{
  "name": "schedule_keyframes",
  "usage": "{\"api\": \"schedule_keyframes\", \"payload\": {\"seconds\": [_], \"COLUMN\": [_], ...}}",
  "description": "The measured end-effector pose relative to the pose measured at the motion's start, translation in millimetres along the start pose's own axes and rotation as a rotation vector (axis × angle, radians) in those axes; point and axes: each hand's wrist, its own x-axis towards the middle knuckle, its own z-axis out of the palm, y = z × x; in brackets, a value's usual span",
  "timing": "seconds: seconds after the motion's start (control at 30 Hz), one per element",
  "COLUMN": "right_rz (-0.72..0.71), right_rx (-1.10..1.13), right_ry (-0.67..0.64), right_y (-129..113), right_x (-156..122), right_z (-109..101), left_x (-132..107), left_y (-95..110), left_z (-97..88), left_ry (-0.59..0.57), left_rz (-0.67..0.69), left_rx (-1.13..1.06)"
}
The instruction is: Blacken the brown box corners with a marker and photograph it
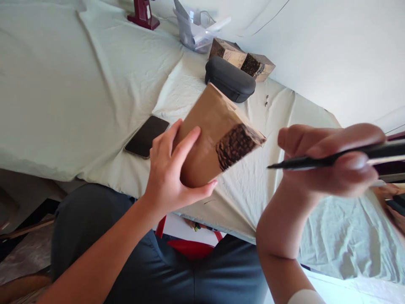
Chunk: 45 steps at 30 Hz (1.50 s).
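Observation:
My left hand (pixel 172 169) is wrapped round the lower end of a light brown wooden block (pixel 211 135), holding it tilted above the table edge. The block's upper right end carries a dark burnt, scaly pattern (pixel 237 145). My right hand (pixel 329 158) is closed on a thin black pen-like tool (pixel 319 160) whose tip points left toward the patterned end, a short gap away from it. The right hand is close to the camera and blurred.
A pale cloth covers the table (pixel 79 97). On it lie a dark phone (pixel 146 136), a black oval case (pixel 230 79), another patterned wooden block (pixel 242 59), a clear plastic container (pixel 193 31) and a maroon stand (pixel 143 14). A red stool (pixel 190 247) shows between my legs.

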Motion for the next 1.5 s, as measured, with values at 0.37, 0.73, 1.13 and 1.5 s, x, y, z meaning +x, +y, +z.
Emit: {"api": "schedule_keyframes", "payload": {"seconds": [0.37, 0.73, 1.13, 1.5], "right_rz": [1.038, 1.101, 1.122, 1.137], "right_rx": [-0.145, -0.028, -0.309, -0.658], "right_ry": [0.233, 0.089, 0.069, -0.456], "right_y": [80.7, 77.2, 70.9, 59.6], "right_x": [-148.2, -146.2, -139.6, -136.2], "right_z": [-101.0, -114.7, -99.2, -108.4], "left_x": [-1.3, -1.6, 0.4, 4.7], "left_y": [-63.5, -50.9, -55.3, -54.5], "left_z": [13.2, 29.9, 29.1, 29.7], "left_ry": [0.155, 0.118, 0.101, 0.108], "left_rz": [-0.306, -0.552, -0.558, -0.587], "left_rx": [-0.662, -0.858, -0.886, -0.917]}}
